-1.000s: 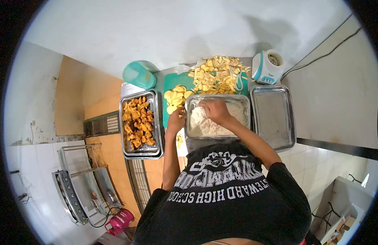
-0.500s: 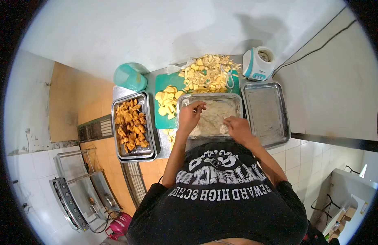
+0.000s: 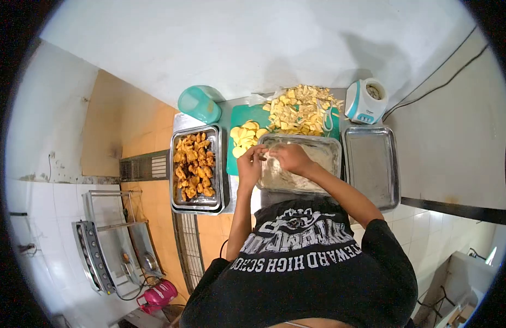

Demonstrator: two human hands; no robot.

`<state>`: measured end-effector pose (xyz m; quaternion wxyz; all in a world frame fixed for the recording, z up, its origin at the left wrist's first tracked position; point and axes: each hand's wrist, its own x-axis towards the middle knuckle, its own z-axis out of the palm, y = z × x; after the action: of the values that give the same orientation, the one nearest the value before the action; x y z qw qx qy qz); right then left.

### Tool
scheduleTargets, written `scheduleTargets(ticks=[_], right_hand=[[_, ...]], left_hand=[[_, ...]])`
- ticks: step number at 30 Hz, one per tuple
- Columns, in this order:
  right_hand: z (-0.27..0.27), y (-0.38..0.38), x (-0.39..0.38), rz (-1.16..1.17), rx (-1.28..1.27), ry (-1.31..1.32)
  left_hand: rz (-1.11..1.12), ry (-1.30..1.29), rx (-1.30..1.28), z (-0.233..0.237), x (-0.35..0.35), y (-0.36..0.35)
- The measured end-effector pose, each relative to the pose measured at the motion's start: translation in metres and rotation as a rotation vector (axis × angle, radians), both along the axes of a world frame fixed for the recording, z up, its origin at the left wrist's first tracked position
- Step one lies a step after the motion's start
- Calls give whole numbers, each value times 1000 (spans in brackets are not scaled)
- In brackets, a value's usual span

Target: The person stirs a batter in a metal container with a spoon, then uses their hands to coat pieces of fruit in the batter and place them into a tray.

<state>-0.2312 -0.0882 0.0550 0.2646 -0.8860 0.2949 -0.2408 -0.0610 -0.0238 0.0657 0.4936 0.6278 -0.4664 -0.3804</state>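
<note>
My left hand [image 3: 249,165] is at the left rim of a metal tray [image 3: 339,164], its fingers curled. Over the tray's left part, my right hand [image 3: 290,158] is closed with its fingertips close to the left ones. What the fingers hold, if anything, is too small and covered to name. Pale floury coating [image 3: 310,150] fills the tray under both hands. Just beyond the left hand, sliced yellow pieces [image 3: 245,136] lie on a green cutting board [image 3: 239,115].
On the left, a tray of browned fried pieces [image 3: 194,169] rests in another tray. Behind are a teal container [image 3: 199,105], a heap of peelings and cut pieces [image 3: 299,109], and a white-teal appliance [image 3: 366,101]. At right lies a metal tray [image 3: 371,164] with pale residue.
My right hand has moved left across the tray to my left hand; the pale lump at its fingers no longer shows. The whole view has shifted a little.
</note>
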Motion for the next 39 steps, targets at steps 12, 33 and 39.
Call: scheduleTargets(ticks=[12,33,39], right_hand=[[10,34,-134,-542,32,-17],[-19,-18,-4,-7,-96,-67],[-15,-17,-89,-207,-283,-68]], left_hand=[[-26,-112,53,-17,-17,0],[216,-849,588,15,54,45],[243,-667,326,-2,54,56]])
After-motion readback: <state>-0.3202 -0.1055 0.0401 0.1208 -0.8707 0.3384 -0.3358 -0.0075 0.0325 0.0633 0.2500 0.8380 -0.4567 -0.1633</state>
